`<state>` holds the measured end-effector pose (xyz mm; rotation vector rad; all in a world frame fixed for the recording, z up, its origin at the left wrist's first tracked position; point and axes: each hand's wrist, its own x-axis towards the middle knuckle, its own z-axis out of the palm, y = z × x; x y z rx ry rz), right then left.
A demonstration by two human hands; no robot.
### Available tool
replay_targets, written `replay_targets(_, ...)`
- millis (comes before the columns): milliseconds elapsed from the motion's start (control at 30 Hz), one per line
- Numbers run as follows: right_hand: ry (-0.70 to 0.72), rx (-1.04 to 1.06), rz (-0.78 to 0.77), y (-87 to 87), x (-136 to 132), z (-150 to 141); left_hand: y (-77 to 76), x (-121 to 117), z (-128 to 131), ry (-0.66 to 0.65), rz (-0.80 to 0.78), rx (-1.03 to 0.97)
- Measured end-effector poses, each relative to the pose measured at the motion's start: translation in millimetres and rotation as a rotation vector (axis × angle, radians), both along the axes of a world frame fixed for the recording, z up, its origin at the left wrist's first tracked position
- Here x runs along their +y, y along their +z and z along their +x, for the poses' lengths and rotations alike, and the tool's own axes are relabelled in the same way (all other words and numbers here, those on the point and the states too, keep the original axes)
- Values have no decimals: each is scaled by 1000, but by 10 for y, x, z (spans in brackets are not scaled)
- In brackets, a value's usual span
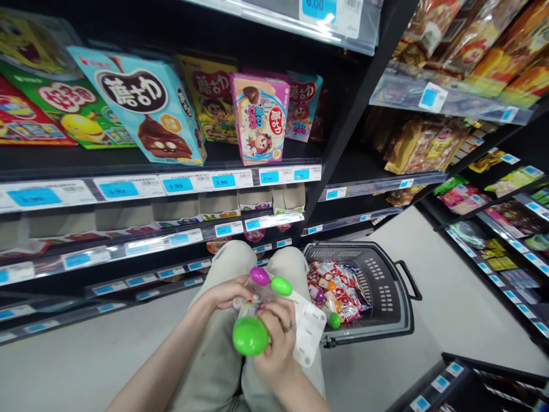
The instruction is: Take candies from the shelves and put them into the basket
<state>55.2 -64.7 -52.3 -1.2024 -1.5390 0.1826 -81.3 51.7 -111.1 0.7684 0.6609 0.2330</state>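
Observation:
Above my knees, my right hand is wrapped around a small clear container with a large green cap, its cap toward me. My left hand is closed on clear containers just beyond it; one has a purple cap and another a green cap. The grip of the left fingers is partly hidden. A white plastic holder with small holes lies over my right thigh, partly behind my right hand, which seems to touch it.
To my right, a grey shopping basket on the floor holds red-and-white snack packets and similar capped containers, one with a green cap. Ahead are black shelves with a blue snack box, a pink box and cardboard trays.

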Motion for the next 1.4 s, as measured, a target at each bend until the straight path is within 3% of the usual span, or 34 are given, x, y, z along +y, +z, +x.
replay_targets(100, -34, 68, 22, 68, -102, 14, 39, 2, 7, -28, 3, -66)
replay_targets(200, 13, 360, -155, 98, -220, 194, 57, 30, -24, -76, -53, -93)
replay_targets(267, 140, 617, -291, 110, -287, 348, 61, 53, -49, -122, -79, -108)
replay_targets(367, 450, 935, -340, 129, -366, 522, 55, 78, -72, -176, -82, -135)
replay_targets(467, 512, 1104, -368, 141, -442, 598, 40, 86, -69, -175, -85, -139)
replay_targets(567, 373, 1052, -526, 153, -536, 646, 32, 83, -54, -163, -94, -141)
replay_targets(667, 195, 838, -648, 166, -622, 722, 31, 80, -50, -159, -88, -140)
replay_targets(933, 16, 415, -581, 172, -628, 908, 14, 84, -74, -170, -70, -130)
replay_targets(1200, 12, 388, -548, 287, -593, 919, 11, 89, -63, -180, -55, -120)
replay_targets(1400, 31, 553, -549, 261, -577, 942, 14, 88, -54, -173, -67, -127)
